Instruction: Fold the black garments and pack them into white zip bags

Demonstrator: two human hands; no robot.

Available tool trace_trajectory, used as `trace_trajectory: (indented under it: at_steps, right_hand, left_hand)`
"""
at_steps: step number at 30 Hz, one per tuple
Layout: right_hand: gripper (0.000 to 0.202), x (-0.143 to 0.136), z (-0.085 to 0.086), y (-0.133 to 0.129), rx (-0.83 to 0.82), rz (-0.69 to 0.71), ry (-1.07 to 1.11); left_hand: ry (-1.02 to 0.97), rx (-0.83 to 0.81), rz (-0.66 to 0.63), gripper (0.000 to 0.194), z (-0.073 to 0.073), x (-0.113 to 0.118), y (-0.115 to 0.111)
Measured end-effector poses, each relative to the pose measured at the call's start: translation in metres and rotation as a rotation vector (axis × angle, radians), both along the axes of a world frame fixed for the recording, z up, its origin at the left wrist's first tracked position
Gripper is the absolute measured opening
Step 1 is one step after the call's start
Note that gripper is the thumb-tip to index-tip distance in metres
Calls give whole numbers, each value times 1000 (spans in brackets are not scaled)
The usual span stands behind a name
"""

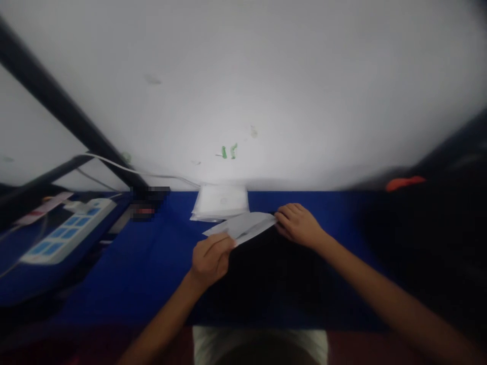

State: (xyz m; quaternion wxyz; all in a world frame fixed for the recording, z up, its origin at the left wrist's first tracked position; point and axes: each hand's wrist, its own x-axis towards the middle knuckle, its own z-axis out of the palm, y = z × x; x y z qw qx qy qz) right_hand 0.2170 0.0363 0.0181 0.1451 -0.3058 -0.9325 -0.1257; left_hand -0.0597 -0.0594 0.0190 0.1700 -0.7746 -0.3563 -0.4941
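Note:
A thin whitish sheet or flat bag is held up at a tilt between my two hands. My left hand is closed, pinching its near left edge. At its right end my right hand is also closed on the edge, fingers bent over and tips partly hidden. Just behind it, against the wall, lies a stack of flat white packets with clear-looking edges. Below the sheet is a black area; whether it is dark cloth or shadow I cannot tell.
A blue-covered table meets the white wall. At left lies a white power strip with blue sockets, beside a thin pale cable. A dark bar slants down there. An orange-red object sits at right on something black.

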Motion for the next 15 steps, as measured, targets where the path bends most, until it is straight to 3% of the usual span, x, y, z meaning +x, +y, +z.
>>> trace_trajectory:
  at_steps: [7,10,15]
  right_hand:
    - [17,-17,-5,1,-163,117,38]
    - [21,-5,-4,13,-186,-1,48]
    - [21,15,-3,35,-163,-263,-46]
  left_hand:
    - [-25,17,-99,15,13,16,-1]
    - [-98,-65,-89,15,14,17,5]
    - [-146,-336,-137,24,-2,23,9]
